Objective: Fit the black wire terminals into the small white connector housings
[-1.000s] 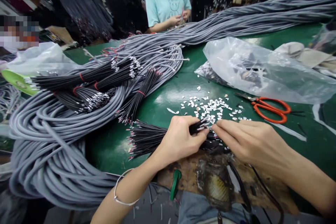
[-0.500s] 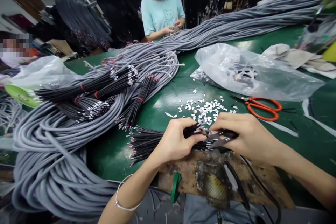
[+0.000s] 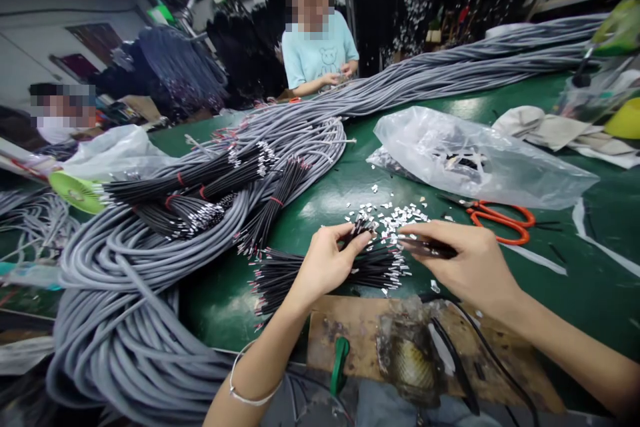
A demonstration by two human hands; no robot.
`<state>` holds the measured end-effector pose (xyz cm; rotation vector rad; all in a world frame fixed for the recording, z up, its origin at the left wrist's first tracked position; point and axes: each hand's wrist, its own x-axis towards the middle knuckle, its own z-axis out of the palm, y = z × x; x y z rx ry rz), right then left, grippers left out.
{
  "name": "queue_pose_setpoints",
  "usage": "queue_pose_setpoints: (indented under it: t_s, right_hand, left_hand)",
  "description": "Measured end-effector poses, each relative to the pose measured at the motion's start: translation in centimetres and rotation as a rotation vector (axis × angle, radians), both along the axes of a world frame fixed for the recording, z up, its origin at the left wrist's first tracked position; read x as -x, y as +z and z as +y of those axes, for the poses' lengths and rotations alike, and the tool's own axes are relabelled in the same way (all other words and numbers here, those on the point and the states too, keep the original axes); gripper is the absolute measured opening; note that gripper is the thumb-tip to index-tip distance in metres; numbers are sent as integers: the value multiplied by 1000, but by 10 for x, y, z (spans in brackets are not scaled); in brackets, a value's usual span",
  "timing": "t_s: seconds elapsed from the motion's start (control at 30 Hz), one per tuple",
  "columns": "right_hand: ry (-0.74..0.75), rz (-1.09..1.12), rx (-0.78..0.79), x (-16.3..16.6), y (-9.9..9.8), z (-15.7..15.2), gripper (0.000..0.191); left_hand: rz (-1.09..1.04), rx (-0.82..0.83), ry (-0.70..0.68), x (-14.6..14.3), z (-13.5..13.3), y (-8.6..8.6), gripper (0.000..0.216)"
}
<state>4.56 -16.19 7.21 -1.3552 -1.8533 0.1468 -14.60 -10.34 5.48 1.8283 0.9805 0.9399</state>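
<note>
My left hand (image 3: 333,260) is closed around a small bunch of black wires (image 3: 361,227), whose tips stick out past the thumb. Beneath that hand a larger pile of black wires (image 3: 280,273) lies across the green table, with bare, pale tips at its right end. Dark pliers (image 3: 433,248) are gripped in my right hand (image 3: 470,263), their jaws pointing left toward the wire tips and a short gap away from the held bunch. Part of the pliers is hidden by my fingers. Small white scraps (image 3: 400,217) lie scattered just beyond both hands.
Orange-handled scissors (image 3: 505,220) lie at right, before a clear plastic bag (image 3: 480,153). Grey cable coils (image 3: 130,307) fill the left, with tied black wire bundles (image 3: 273,203) on top. A stained wooden board (image 3: 345,313) sits at the front edge. A co-worker (image 3: 320,53) sits opposite.
My left hand has lifted its bunch up and left off the pile. The pliers have come away from the wire tips and turned edge-on. The view has shifted slightly.
</note>
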Motion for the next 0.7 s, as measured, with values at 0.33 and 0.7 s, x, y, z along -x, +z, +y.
queue_pose_setpoints:
  t_s: [0.33,0.7]
  right_hand:
    - [24,-456,132,7,-4,-5,29]
    - [82,53,38,12,-3,-10,38]
  left_hand:
    - [-58,54,99,-6,-7,1,20]
    - [-49,43,70,-9,-16,4,30]
